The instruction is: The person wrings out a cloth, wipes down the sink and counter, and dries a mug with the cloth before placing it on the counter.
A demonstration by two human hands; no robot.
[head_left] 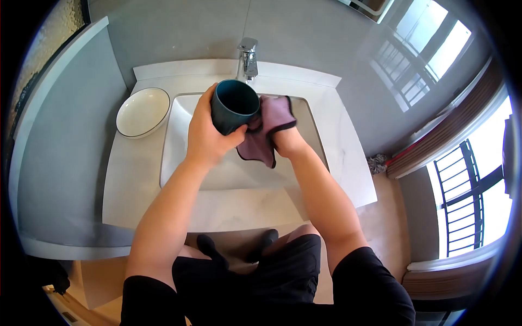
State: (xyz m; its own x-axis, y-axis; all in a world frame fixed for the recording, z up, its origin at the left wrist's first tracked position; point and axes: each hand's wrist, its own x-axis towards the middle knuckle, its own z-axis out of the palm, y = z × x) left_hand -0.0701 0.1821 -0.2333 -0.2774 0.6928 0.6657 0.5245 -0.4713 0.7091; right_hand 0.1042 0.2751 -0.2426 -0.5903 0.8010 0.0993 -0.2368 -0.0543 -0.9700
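Observation:
Over the sink, my left hand (205, 136) is wrapped round a dark teal cup (228, 118), its thumb across the near side. The cup tilts slightly and its open mouth faces up toward me; no contents can be made out in the dark inside. A purple cloth (278, 114) with a black edge drapes over my right hand (286, 140), pressed against the cup's right side. Most of the right hand's fingers are hidden under the cloth, and part of it hangs down below the cup.
Below my hands is a white rectangular sink (179, 168) set in a pale marbled counter (133, 185). A chrome faucet (247, 58) rises behind it. On the counter's left stands a white bowl (143, 112) with a dark rim. A grey partition (65, 136) borders the left side.

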